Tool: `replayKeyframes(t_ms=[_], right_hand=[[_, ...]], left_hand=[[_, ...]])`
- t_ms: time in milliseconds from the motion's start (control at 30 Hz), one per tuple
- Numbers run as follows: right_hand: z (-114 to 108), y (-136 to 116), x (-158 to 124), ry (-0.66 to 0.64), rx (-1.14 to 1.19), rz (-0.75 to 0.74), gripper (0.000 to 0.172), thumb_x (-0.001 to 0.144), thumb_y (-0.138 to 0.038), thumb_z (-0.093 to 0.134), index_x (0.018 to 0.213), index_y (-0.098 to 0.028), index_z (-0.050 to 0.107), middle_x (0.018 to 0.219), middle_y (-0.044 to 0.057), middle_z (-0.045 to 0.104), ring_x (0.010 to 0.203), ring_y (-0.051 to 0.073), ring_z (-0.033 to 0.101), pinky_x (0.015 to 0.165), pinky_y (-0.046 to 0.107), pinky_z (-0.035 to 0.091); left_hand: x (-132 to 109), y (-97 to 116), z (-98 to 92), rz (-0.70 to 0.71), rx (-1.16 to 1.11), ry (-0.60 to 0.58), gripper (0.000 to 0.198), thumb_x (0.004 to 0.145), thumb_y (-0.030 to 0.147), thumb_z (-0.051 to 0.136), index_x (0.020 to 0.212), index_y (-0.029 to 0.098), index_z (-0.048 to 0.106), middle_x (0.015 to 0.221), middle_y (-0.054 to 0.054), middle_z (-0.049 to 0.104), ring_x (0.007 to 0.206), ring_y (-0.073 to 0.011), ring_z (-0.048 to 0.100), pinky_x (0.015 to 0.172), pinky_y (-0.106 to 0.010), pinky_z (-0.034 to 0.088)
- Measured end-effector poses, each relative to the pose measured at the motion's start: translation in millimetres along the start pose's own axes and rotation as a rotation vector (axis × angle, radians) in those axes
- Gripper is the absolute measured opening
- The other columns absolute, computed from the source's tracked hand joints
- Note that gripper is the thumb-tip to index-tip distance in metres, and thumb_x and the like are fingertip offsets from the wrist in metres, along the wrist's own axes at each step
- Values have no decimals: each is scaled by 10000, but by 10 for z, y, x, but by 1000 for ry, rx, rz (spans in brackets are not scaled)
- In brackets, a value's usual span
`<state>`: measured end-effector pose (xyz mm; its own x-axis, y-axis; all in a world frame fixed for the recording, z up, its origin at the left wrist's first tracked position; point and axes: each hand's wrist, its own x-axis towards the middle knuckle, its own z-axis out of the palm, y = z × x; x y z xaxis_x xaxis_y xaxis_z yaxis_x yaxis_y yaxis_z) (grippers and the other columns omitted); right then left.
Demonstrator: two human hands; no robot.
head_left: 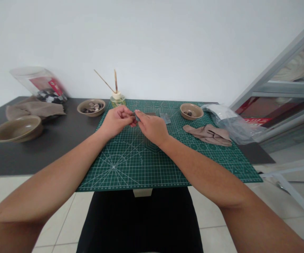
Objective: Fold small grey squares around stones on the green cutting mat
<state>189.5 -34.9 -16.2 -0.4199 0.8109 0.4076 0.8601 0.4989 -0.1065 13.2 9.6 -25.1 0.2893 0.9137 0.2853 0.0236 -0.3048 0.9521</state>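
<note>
Two bare hands meet above a green cutting mat [125, 172] on a dark table [54, 140]; clock directions here run from their meeting point, with 12 toward the white wall. A small grey piece [137, 117] sits at that meeting point. The right hand [153, 128] pinches it between thumb and fingers. The left hand [117, 121] has its fingers curled and drawn narrow against the piece's near side; whether they also grip it, I cannot tell.

Just beyond the right hand, toward 1 o'clock, lies a flat brown block [151, 114], partly hidden, with a clear packet [165, 118] beside it toward 3. A bottle with two sticks [117, 101] stands near 11, close to the left hand. Around 9 to 10 is a bowl of small pieces [91, 107]; near 3, another bowl [191, 111] holds a few dark bits, with a crumpled brown cloth [207, 134] on its near side.

The likeliest trouble is a slip: so small a piece, held only by fingertips, could pop loose if pressed unevenly, and the covering fingers could hide its tilt. A careless sweep of the left hand could knock the bottle over.
</note>
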Motion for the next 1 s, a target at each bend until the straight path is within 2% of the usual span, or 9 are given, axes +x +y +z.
replayKeyframes(t_ms=[267,467,667,900,1000], right_hand=[[-10,-23,-8,-9,-39,-29,473,1022,-248,375,1483,-187,458,1487,89,517,1063,210,693,853,320,528],[-21,14,-3,-25,-33,-46,466,1023,-254,384,1477,-188,467,1466,89,543,1072,211,691,870,322,522],[-37,-5,-6,-35,-34,-22,472,1024,-260,376,1483,-186,459,1462,92,547,1081,213,690,870,325,526],[-8,-33,-11,-48,-64,-45,489,1017,-246,377,1499,-199,441,1497,87,502,1049,210,695,849,325,530],[-26,-30,-7,-37,-62,-43,485,1017,-249,380,1495,-201,447,1501,81,497,1028,208,701,844,324,530]], left_hand=[[0,13,5,15,13,-37,247,661,137,724,768,186,507,589,43,673,550,-130,682,560,-232,546],[-7,42,15,-10,36,-82,210,681,140,682,759,193,494,580,36,678,552,-131,680,569,-239,545],[-2,19,24,6,19,-56,253,633,149,702,724,207,473,563,50,659,541,-140,667,555,-248,529],[-11,9,8,8,163,-36,197,649,178,709,682,199,516,540,49,630,501,-118,599,512,-232,461],[-20,27,17,27,151,-16,183,677,189,694,676,199,511,540,44,635,515,-122,616,527,-237,474]])
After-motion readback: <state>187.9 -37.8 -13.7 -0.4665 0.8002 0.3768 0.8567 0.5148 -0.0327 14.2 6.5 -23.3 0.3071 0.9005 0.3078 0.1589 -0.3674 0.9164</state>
